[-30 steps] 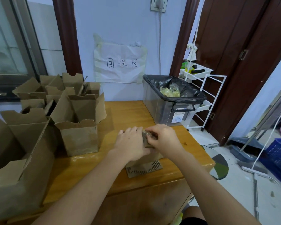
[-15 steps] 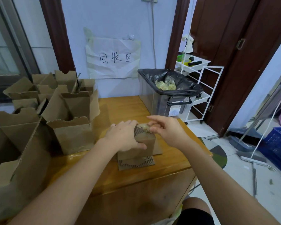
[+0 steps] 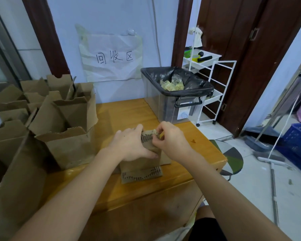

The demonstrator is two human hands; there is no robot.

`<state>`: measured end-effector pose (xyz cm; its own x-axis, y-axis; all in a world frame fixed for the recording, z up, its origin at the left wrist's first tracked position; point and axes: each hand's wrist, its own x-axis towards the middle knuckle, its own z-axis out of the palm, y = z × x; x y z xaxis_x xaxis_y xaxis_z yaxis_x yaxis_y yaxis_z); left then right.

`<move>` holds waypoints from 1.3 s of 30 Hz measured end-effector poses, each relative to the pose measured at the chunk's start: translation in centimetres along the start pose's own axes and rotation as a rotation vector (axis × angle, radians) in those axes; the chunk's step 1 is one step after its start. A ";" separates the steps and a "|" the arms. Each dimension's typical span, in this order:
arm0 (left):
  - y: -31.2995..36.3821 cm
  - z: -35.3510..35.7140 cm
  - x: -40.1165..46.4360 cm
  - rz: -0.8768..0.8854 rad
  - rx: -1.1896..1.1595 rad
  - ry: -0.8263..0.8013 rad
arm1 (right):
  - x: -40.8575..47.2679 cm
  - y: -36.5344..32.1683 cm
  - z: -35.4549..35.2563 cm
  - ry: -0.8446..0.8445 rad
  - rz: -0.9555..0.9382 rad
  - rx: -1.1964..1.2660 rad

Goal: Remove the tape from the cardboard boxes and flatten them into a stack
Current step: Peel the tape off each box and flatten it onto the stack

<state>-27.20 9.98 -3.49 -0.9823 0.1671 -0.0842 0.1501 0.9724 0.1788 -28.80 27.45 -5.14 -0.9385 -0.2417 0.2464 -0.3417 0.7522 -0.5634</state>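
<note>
I am seeing a small cardboard box (image 3: pixel 142 164) standing on the wooden counter (image 3: pixel 129 112), near its front edge. The left hand (image 3: pixel 130 145) is gripping the box's upper part, fingers curled over the top and thumb on the near face. The right hand (image 3: pixel 170 140) is pinching a strip of tape (image 3: pixel 155 133) at the box's top edge. Open boxes (image 3: pixel 68 122) are crowding the counter's left side. A lined bin (image 3: pixel 176 94) holding crumpled tape is sitting at the far right corner.
</note>
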 end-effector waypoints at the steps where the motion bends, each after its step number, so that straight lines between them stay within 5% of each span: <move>1: -0.1 0.0 0.0 0.002 -0.002 0.000 | 0.0 0.1 -0.1 0.008 0.010 0.021; 14: -0.5 0.4 0.5 -0.031 -0.030 0.037 | -1.1 2.8 -0.9 -0.083 0.083 0.612; 19: -0.6 0.6 0.7 0.002 0.026 0.004 | -3.1 2.0 -0.3 -0.094 0.087 0.428; 25: -0.5 0.9 0.6 -0.023 0.030 0.029 | -2.8 1.0 2.0 0.080 0.139 0.429; 39: -1.1 0.7 0.7 -0.022 0.006 0.037 | -3.5 2.6 2.4 -0.053 0.103 0.650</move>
<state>-27.95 9.17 -4.42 -0.9888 0.1399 -0.0516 0.1292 0.9766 0.1718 -26.50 28.74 -9.37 -0.9634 -0.2310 0.1361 -0.1946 0.2536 -0.9475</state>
